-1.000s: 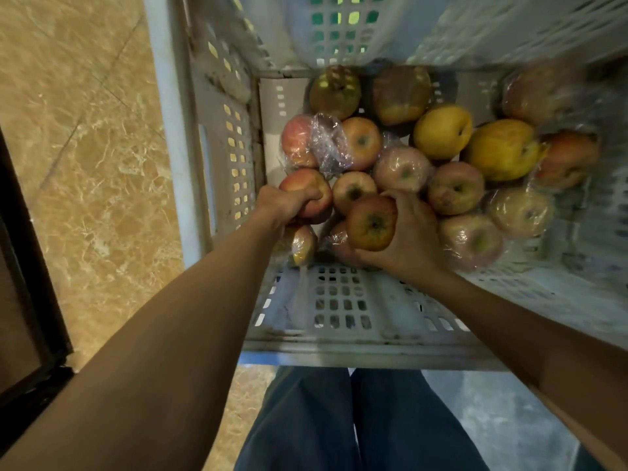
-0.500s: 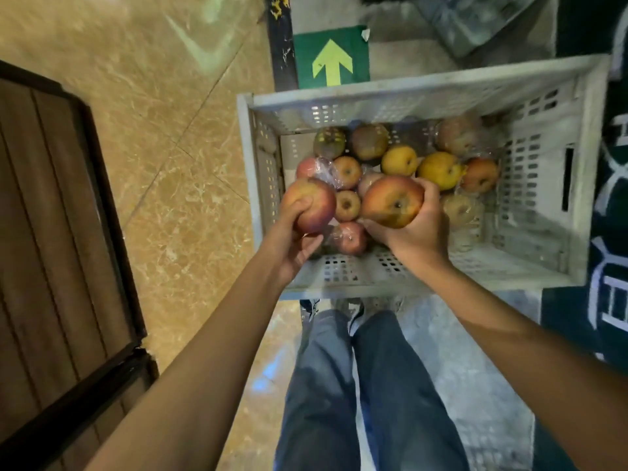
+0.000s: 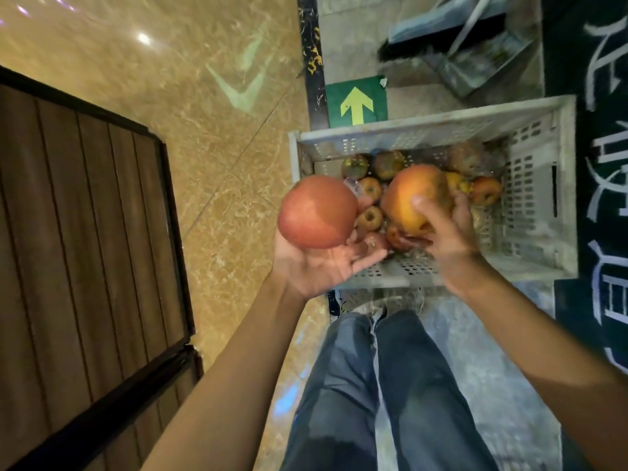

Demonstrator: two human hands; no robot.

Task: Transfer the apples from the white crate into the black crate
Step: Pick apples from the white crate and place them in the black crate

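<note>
The white crate stands on the floor ahead of me with several apples lying in it, some in clear wrap. My left hand is raised above the crate's left front corner, palm up, holding a red apple. My right hand is lifted over the crate and grips a larger orange-red apple. No black crate shows in this view.
A dark wooden panel with a black frame fills the left side. Tan marble floor lies between it and the crate. A green sign with a yellow arrow sits behind the crate. A dark mat with white lettering runs along the right. My legs are below.
Both hands have risen out of the white crate, each carrying an apple closer to the camera. The left hand has turned palm up and shifted left. The view has pulled back.
</note>
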